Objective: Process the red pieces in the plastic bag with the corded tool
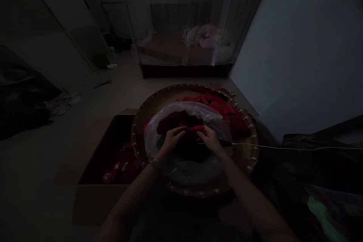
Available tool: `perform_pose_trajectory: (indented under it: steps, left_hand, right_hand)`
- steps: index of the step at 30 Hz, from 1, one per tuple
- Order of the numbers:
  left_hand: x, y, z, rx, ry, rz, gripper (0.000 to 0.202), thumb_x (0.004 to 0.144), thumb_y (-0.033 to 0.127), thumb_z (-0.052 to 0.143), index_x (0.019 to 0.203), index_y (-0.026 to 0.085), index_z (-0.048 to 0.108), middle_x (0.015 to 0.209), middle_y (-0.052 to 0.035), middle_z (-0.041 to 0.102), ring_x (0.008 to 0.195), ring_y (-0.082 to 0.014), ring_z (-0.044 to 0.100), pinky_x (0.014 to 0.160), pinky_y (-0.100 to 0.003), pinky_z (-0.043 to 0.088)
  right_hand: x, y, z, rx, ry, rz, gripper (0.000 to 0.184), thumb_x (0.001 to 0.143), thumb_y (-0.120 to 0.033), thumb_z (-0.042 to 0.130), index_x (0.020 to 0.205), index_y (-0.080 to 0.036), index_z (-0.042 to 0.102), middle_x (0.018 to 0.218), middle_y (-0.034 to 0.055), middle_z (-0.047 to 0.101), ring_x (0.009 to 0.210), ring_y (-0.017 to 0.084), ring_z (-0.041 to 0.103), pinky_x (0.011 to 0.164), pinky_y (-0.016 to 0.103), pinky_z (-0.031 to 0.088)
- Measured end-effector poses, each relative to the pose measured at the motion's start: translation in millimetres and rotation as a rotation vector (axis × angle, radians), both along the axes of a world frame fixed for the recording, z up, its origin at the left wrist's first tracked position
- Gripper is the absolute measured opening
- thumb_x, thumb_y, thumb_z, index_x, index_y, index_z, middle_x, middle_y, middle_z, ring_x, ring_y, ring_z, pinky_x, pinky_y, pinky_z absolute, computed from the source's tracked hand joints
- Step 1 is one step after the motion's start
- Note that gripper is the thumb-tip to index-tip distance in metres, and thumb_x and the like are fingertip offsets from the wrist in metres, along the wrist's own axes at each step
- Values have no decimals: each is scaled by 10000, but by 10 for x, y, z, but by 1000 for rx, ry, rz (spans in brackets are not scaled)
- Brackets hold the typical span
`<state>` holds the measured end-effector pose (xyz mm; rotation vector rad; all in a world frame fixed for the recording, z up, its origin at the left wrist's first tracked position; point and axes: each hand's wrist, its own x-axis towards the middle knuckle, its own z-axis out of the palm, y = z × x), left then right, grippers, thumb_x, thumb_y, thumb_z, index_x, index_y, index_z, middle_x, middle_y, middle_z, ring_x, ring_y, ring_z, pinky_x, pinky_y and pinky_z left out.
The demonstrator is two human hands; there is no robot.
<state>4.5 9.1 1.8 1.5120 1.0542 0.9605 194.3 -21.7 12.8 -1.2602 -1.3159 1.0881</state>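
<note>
The room is dim, and fine detail is lost. My left hand (pixel 172 138), with a bracelet (pixel 154 163) at the wrist, pinches one end of a flat red piece (pixel 195 128); it may be folded cloth or paper. My right hand (pixel 210 138) closes on its other end. A slim dark tool (pixel 226 143) with a thin tip lies at my right hand, its white cord (pixel 269 146) running right; I cannot tell whether the hand grips it. Below is an open clear plastic bag (pixel 187 172) with dark red things inside, in a round woven bamboo tray (pixel 135 140).
More red pieces (pixel 217 106) lie in the tray's far right. An open cardboard box (pixel 99 204) with shiny red items (pixel 121 166) stands at left. Behind are a netted bed (pixel 184 55) and a white wall (pixel 306 53) at right. Dark items, one green (pixel 321 211), are lower right.
</note>
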Motion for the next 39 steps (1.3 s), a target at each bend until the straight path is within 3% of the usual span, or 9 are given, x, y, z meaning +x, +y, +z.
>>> perform_pose_trajectory:
  steps: [4,9,11,14,17,20,26,32,39]
  left_hand:
    - [3,13,20,-212,-222,-19,440,839,438,523,1142,136,629,1062,-84,661,862,-189,628,753,-295,513]
    - [6,2,2,-186,-159,-63,433,863,450,490,1110,130,643,1017,-85,673,870,-199,627,767,-309,509]
    - [6,-11,16,-49,-35,21,394,890,412,448,1086,135,649,1038,-90,666,917,-206,616,821,-339,493]
    - [10,-63,53,356,254,95,385,845,353,532,1177,165,581,1168,-105,606,1067,-231,543,951,-403,417]
    - [36,-132,65,694,560,-87,598,711,344,687,1261,195,506,1260,-102,544,1157,-291,438,999,-466,349]
    - [69,-162,17,801,686,-192,557,724,273,659,1247,157,506,1241,-107,555,1075,-282,459,937,-440,396]
    - [64,-130,-108,801,695,-138,491,720,189,627,1195,142,513,1187,-96,572,1040,-257,471,901,-397,446]
    - [88,-157,-73,740,747,-123,561,704,158,626,1240,153,459,1205,-110,538,1074,-267,470,903,-411,459]
    - [75,-138,-146,690,719,-122,409,733,114,589,1130,156,504,1078,-103,587,986,-239,522,841,-381,481]
  right_hand:
    - [1,-38,50,-160,183,213,413,697,-403,680,1023,-154,631,948,52,660,763,166,605,641,307,553]
    - [-26,-116,86,-360,364,340,411,771,-427,636,1102,-187,614,1075,60,640,937,194,604,798,369,541]
    - [-31,-116,86,-414,419,342,362,846,-442,539,1091,-186,614,1082,61,638,971,193,599,818,370,532]
    - [-45,-94,79,-464,421,320,381,922,-452,394,1008,-168,633,963,68,669,901,187,622,792,352,527]
    - [-81,-75,56,-446,413,314,449,938,-493,320,951,-165,627,850,62,669,851,178,623,774,325,514]
    - [-117,-68,20,-417,385,355,491,913,-567,323,897,-167,608,793,44,648,817,167,606,762,308,497]
    - [-61,-55,29,-429,403,348,492,783,-646,515,719,-160,554,652,-7,572,631,122,524,694,270,456]
    - [-49,-50,110,-442,457,367,490,737,-630,584,755,-141,574,662,-7,568,637,113,508,665,240,411]
    - [-22,-53,87,-419,338,347,490,746,-614,576,750,-125,604,679,26,608,660,136,556,732,287,432]
